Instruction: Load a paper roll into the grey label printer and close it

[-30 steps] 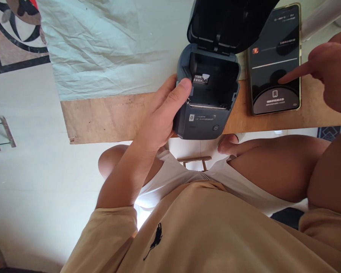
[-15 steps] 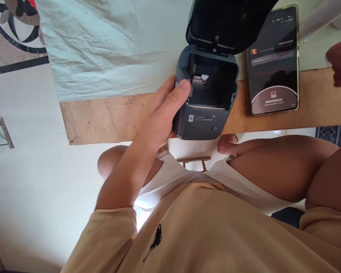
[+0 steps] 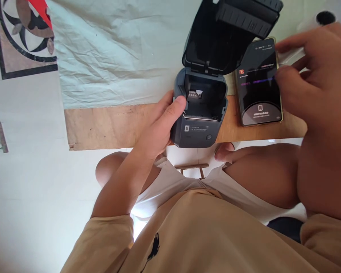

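Gripping the small dark printer (image 3: 197,113) at the centre of the frame, the left hand (image 3: 159,127) wrapped its side with the thumb hooked over the rim, likely steadying it at the edge of the wooden bench (image 3: 108,123) while its lid (image 3: 224,34) stood open. The right hand (image 3: 309,79), fingers loosely spread and holding nothing, hovered over the lit phone (image 3: 258,81) lying just right of the printer.

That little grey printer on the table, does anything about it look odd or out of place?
The label printer sits at the wooden table's very front edge, lid flipped open, its paper bay apparently empty. The left hand steadies its side.
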`<state>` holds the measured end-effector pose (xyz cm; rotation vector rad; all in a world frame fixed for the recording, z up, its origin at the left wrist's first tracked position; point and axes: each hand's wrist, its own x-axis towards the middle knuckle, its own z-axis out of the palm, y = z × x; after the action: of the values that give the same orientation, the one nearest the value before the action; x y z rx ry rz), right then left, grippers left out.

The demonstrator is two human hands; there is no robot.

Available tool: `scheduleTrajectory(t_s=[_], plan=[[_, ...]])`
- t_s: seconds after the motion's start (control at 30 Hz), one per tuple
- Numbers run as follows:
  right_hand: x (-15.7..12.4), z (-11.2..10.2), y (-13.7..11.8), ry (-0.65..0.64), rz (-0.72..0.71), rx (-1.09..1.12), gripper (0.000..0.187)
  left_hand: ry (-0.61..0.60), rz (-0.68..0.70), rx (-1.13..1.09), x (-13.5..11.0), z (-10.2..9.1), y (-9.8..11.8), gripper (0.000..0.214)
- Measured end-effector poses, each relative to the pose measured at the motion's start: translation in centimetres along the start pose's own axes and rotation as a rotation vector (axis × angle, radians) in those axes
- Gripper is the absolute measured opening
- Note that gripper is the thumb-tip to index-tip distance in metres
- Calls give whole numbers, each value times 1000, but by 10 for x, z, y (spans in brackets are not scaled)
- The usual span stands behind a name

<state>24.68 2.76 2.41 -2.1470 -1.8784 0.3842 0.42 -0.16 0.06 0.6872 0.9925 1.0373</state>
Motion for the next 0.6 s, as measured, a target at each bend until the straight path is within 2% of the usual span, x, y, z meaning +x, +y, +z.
scheduleTrajectory(t_s=[0.1,0.27,0.37,0.6], plan=[[10,3,-4,22,62,-2,56,-44,-7,-18,0,-2,0,26],[14,7,-2,24,85,59,63,51,-53,99,-4,5,8,37],[14,9,-3,15,120,41,62,44,-102,137,-6,8,10,45],[17,9,-1,4,82,45,65,55,-76,159,-7,7,7,52]])
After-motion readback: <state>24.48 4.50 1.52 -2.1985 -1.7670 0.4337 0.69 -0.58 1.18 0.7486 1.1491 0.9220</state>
